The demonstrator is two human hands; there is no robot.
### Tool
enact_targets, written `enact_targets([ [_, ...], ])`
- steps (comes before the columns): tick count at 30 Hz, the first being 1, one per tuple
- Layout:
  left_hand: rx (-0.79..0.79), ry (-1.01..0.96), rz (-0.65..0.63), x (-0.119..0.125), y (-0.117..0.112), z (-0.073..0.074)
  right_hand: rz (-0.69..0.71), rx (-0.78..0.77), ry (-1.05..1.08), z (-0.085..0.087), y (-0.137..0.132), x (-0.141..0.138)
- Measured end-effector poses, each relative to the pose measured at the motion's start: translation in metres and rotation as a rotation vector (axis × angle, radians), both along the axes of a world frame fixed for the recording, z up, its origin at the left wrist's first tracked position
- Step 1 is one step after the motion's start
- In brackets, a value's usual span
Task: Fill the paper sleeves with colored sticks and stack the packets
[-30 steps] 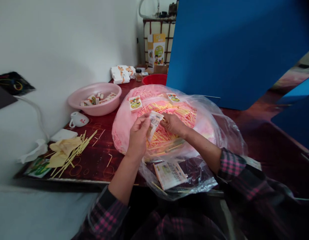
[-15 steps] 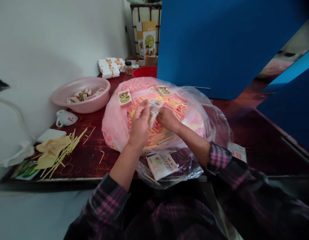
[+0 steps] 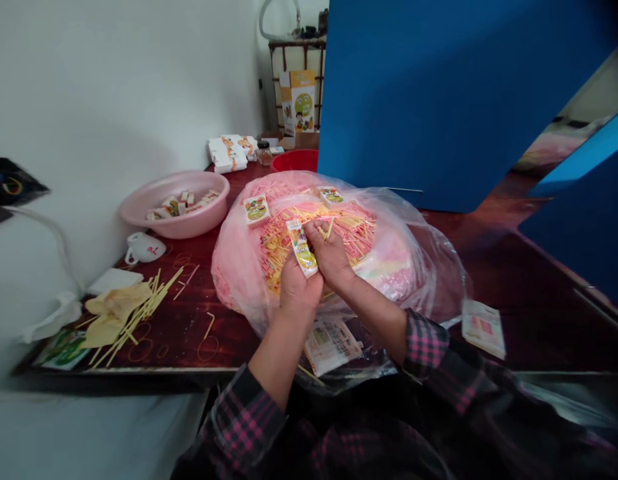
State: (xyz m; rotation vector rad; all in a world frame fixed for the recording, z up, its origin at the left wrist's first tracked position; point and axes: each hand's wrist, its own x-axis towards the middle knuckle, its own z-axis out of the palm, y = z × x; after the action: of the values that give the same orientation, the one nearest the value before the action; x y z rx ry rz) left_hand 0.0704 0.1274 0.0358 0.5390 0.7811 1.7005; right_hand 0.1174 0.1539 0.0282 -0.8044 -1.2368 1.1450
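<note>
My left hand (image 3: 299, 285) is turned palm up, its fingers closed around a small printed packet (image 3: 302, 249) that stands tilted above the palm. Close beside it, my right hand (image 3: 333, 259) pinches a few thin yellow and pink sticks (image 3: 329, 230) near the packet's upper edge. Beneath both hands, a large clear plastic bag (image 3: 436, 247) lies open, full of loose pink and yellow sticks (image 3: 356, 228). Two filled packets rest on it: one packet (image 3: 257, 211) at the left, another packet (image 3: 331, 196) at the back. A further packet (image 3: 333, 347) lies by the table's front edge.
A pink basin (image 3: 176, 227) of small packets stands at the left, with a white mug (image 3: 146, 247) before it. Long yellow sticks (image 3: 139, 313) lie nearer. One packet (image 3: 483, 327) is at the right. A blue panel (image 3: 413, 100) rises behind; a red bowl (image 3: 299, 160) is at the back.
The packet has turned so its colourful printed side shows. My left hand has rolled palm up under it, and sticks now show in my right fingers. The whole view has shifted slightly.
</note>
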Motion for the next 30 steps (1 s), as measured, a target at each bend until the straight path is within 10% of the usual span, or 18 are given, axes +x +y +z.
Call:
enact_targets([
  [4,0.023,-0.036,-0.033,-0.014,-0.014,0.001,0.075,-0.120,0.118,0.008,0.004,0.014],
  [12,0.029,0.494,0.153,-0.043,-0.041,-0.010,0.116,-0.254,0.057,0.027,-0.016,0.053],
  [30,0.323,1.009,0.217,-0.034,-0.055,0.002,0.202,0.102,-0.786,0.008,-0.045,0.081],
])
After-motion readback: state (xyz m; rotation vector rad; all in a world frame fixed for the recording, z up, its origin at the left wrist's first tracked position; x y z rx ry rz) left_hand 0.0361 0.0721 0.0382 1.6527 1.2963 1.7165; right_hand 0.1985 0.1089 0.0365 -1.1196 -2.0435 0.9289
